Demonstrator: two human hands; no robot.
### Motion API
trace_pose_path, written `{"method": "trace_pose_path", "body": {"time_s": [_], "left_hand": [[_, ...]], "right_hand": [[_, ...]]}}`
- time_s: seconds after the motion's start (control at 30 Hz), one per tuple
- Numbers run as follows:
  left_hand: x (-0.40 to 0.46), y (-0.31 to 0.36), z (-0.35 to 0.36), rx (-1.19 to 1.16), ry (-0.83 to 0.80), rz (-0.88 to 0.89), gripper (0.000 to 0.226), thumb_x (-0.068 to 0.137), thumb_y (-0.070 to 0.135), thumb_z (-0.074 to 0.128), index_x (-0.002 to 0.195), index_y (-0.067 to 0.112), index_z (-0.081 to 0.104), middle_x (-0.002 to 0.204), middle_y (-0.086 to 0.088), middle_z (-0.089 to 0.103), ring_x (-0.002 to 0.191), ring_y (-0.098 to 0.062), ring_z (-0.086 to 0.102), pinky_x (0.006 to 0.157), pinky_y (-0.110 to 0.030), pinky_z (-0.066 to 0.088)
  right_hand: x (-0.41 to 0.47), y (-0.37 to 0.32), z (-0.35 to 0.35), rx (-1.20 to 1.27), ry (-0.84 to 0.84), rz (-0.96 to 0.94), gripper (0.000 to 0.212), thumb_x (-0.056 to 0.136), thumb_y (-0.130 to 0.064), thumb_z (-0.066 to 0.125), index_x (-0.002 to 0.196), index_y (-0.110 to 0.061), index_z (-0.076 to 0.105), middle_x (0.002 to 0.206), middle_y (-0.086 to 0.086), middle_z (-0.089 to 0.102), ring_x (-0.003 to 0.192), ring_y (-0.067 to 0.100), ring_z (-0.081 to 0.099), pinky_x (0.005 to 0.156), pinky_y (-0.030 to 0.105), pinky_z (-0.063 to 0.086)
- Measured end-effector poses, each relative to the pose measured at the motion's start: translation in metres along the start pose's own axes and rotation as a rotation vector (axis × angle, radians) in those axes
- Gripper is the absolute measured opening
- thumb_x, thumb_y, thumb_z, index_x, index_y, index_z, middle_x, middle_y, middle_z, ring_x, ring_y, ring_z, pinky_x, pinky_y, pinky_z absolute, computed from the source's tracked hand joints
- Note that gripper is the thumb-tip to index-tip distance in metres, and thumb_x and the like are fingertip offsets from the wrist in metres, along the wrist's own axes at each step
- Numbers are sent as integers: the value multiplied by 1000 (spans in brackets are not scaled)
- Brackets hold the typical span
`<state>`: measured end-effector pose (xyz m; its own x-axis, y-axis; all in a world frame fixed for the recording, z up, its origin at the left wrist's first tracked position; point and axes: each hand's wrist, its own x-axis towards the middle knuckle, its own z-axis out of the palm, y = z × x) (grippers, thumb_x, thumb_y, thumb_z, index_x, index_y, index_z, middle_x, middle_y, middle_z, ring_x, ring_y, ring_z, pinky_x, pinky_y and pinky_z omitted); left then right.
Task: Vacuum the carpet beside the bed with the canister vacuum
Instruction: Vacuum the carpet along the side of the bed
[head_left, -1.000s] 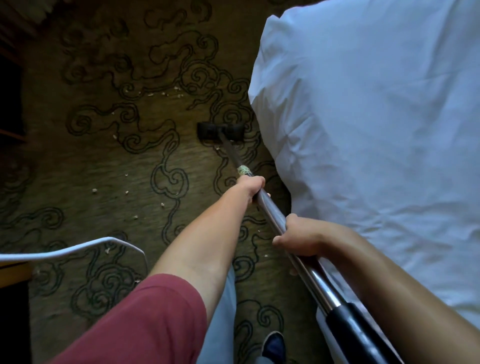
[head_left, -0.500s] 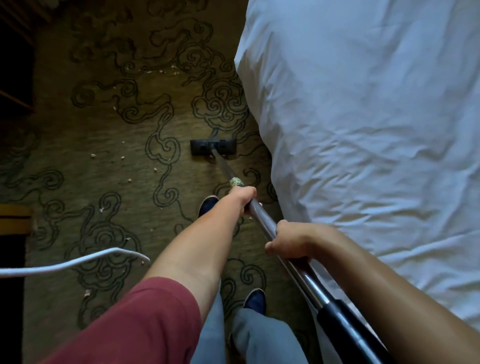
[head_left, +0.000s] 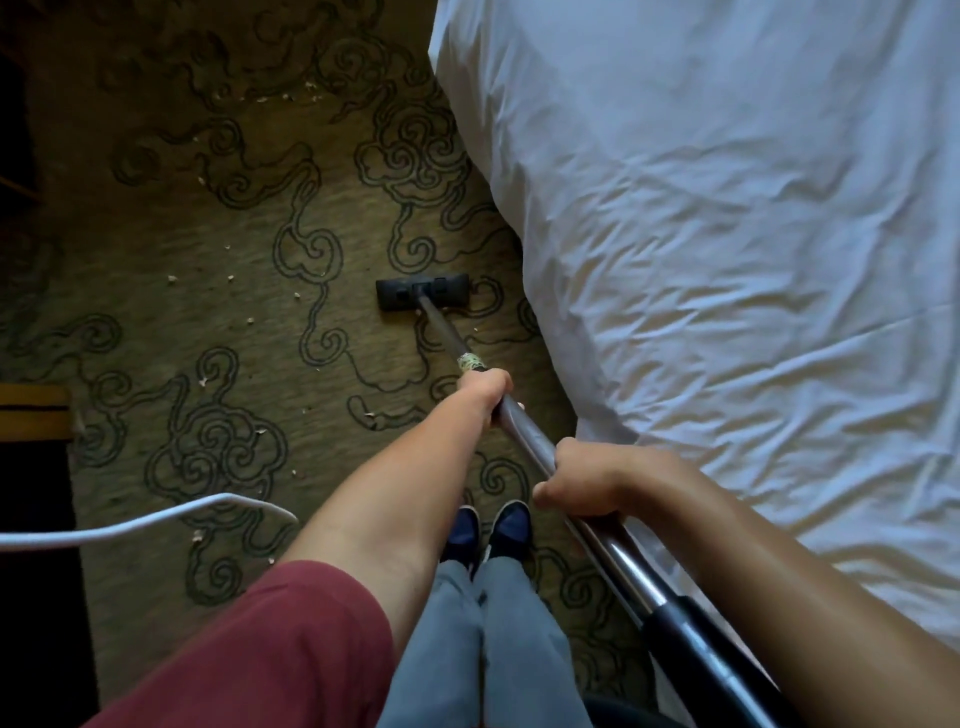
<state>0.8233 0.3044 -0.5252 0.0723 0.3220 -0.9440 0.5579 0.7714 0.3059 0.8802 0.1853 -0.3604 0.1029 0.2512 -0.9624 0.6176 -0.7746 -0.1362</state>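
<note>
A metal vacuum wand (head_left: 524, 435) runs from the lower right up to a black floor head (head_left: 423, 293) lying flat on the olive carpet (head_left: 218, 312) with dark swirl patterns. My left hand (head_left: 484, 387) grips the wand far down, just below a pale taped band. My right hand (head_left: 584, 480) grips it higher up, above the black hose cuff (head_left: 696, 649). The floor head sits a short way left of the bed's white sheet (head_left: 727, 260). Small pale crumbs lie scattered on the carpet left of and beyond the head.
A white cord (head_left: 145, 522) curves in from the left edge over the carpet. My two dark shoes (head_left: 491, 527) stand together below the wand. Dark furniture with a wooden edge (head_left: 34, 415) lines the left side.
The floor head has been drawn back toward me along the bed. My feet have stepped back and now stand side by side. Both hands keep their grip on the wand.
</note>
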Motion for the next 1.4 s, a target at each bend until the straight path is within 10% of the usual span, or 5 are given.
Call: {"method": "trace_pose_path", "body": {"time_s": [0.2, 0.63, 0.83, 1.17, 1.4], "left_hand": [[-13, -22, -10, -37, 30, 28, 35, 80, -3, 55, 115, -1, 51, 87, -17, 59, 77, -39, 70, 58, -38, 59], [-75, -121, 7, 14, -11, -54, 51, 84, 7, 59, 132, 2, 42, 113, -22, 63, 69, -32, 70, 42, -32, 57], [-88, -183, 27, 43, -1, -70, 56, 84, 11, 60, 137, 2, 43, 124, -21, 60, 106, -39, 68, 90, -49, 59], [-122, -298, 84, 16, 3, -58, 53, 83, 11, 61, 132, 2, 43, 114, -22, 63, 87, -35, 72, 71, -44, 63], [-103, -299, 87, -145, 33, -1, 36, 79, 3, 62, 112, 3, 49, 87, -19, 63, 57, -28, 68, 43, -32, 54]], "right_hand": [[-19, -12, 21, 62, -7, 2, 46, 91, -41, 61, 122, -9, 50, 79, 3, 59, 52, 11, 61, 33, 16, 36], [-79, 42, 114, 97, -44, 70, 54, 91, -45, 60, 128, -12, 41, 99, 4, 59, 82, 17, 64, 62, 30, 49], [-94, 80, 165, 93, -41, 52, 54, 91, -46, 59, 130, -12, 42, 111, 7, 62, 85, 20, 66, 76, 32, 54], [-109, 172, 257, 38, -25, 27, 60, 90, -45, 59, 135, -9, 42, 123, 12, 62, 103, 27, 66, 87, 34, 52], [-85, 177, 250, 30, -25, -2, 61, 85, -47, 63, 129, -10, 42, 89, 2, 57, 72, 17, 64, 54, 29, 50]]}}
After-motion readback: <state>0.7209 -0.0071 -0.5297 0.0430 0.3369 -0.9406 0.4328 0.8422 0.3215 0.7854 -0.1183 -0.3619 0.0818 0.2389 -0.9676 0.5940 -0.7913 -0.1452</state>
